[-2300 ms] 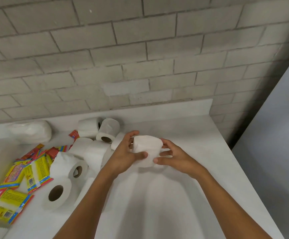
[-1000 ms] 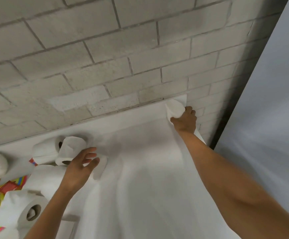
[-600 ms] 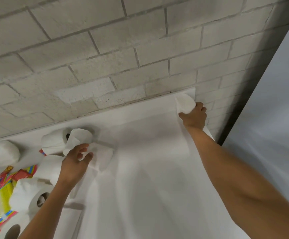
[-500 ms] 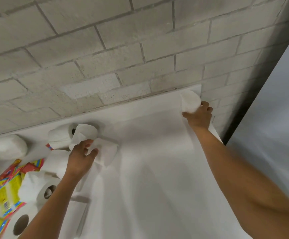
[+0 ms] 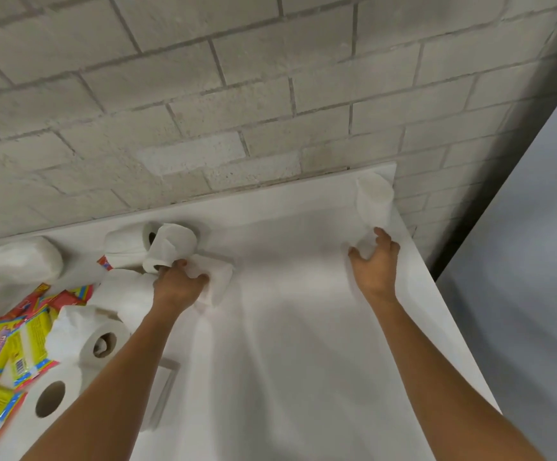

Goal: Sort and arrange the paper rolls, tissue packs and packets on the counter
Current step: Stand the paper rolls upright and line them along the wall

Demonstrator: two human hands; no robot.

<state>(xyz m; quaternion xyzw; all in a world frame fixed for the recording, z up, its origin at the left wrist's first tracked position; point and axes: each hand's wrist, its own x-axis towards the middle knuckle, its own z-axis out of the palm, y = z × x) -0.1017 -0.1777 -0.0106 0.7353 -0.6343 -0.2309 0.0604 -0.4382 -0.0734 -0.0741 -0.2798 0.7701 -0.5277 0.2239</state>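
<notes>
Gripping a soft, light paper roll around its squashy middle with our left hand beside the pile, our right hand hangs open near the corner roll on the counter.

White counter against a brick wall. One paper roll stands in the far right corner. Right hand, fingers spread, is just short of it. Left hand grips a white tissue pack beside the loose rolls. Yellow packets lie at the left edge.

Pale grey brick wall behind, plain grey panel at right
</notes>
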